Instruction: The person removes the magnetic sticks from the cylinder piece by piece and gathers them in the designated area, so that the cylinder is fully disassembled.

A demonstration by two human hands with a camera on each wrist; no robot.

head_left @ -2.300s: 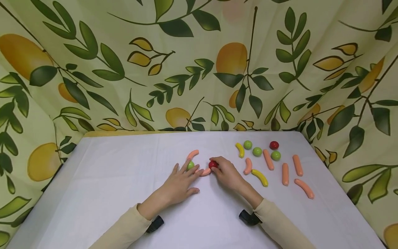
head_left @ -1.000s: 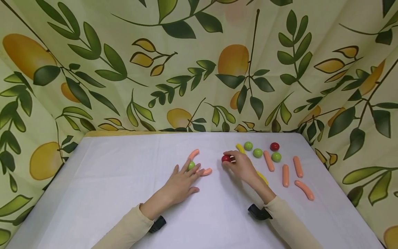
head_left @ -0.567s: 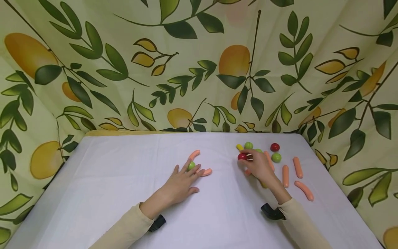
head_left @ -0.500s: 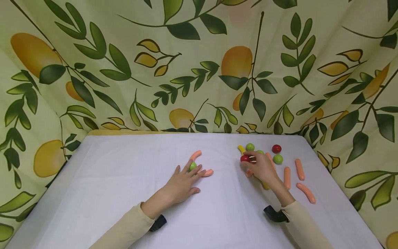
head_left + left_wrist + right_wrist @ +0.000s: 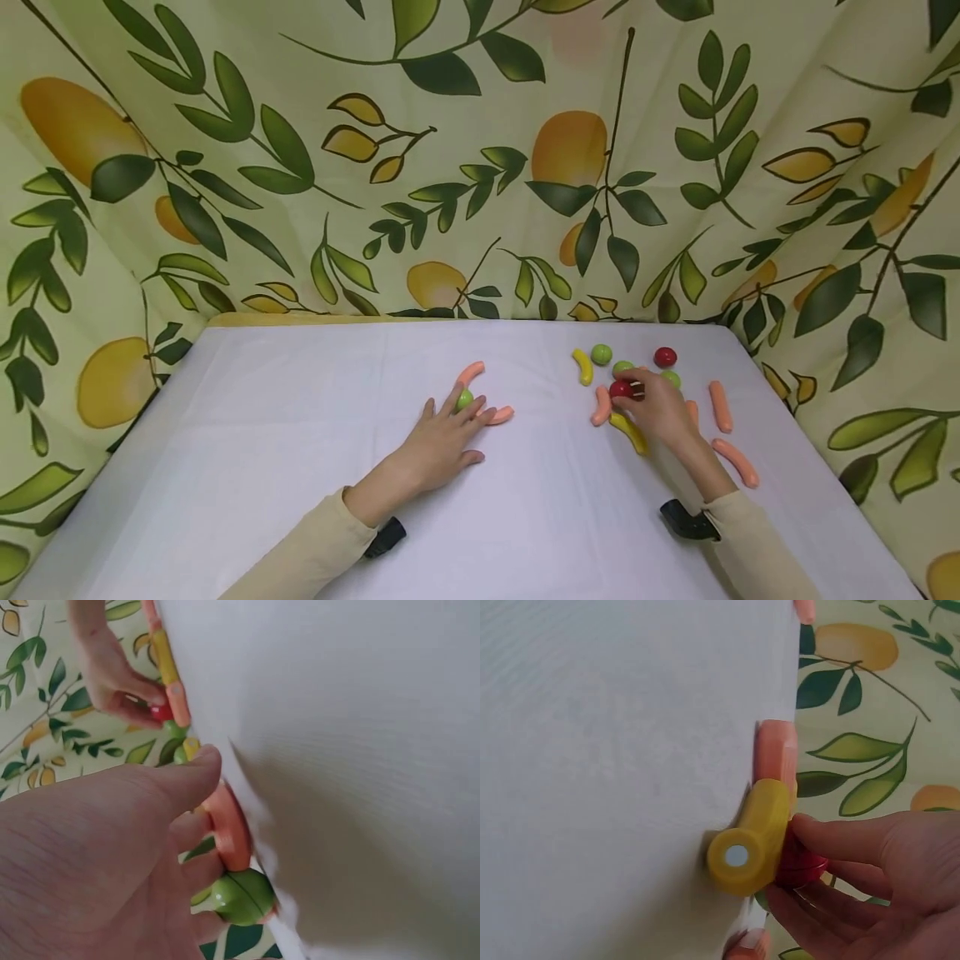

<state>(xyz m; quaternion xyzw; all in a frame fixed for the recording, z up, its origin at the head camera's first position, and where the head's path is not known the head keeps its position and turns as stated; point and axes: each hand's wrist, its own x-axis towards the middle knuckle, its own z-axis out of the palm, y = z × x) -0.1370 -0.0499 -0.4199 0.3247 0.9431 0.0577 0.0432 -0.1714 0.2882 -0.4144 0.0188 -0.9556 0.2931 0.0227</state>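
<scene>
My left hand [image 5: 438, 440] lies with its fingers spread beside a green ball [image 5: 465, 399] and two curved pink toy sausages, the far one [image 5: 472, 373] and the near one [image 5: 500, 415]. In the left wrist view its fingers are right at the green ball [image 5: 244, 896] and a sausage [image 5: 227, 827]. My right hand [image 5: 666, 410] pinches a red ball [image 5: 620, 390] between thumb and fingers, among the group on the right. In the right wrist view a yellow toy banana [image 5: 765, 817] partly hides the red ball [image 5: 804, 865].
Around the right hand lie a curved sausage [image 5: 602, 406], yellow bananas, one near [image 5: 629, 434] and one far [image 5: 582, 367], a green ball [image 5: 602, 354], another red ball [image 5: 665, 357] and more sausages, such as one [image 5: 721, 407] farther right. White cloth [image 5: 262, 417] covers the table; a patterned curtain hangs behind.
My right hand has carried the red ball to the right, away from the green ball and curved sausages, in among the group on the right. My left hand stays in place.
</scene>
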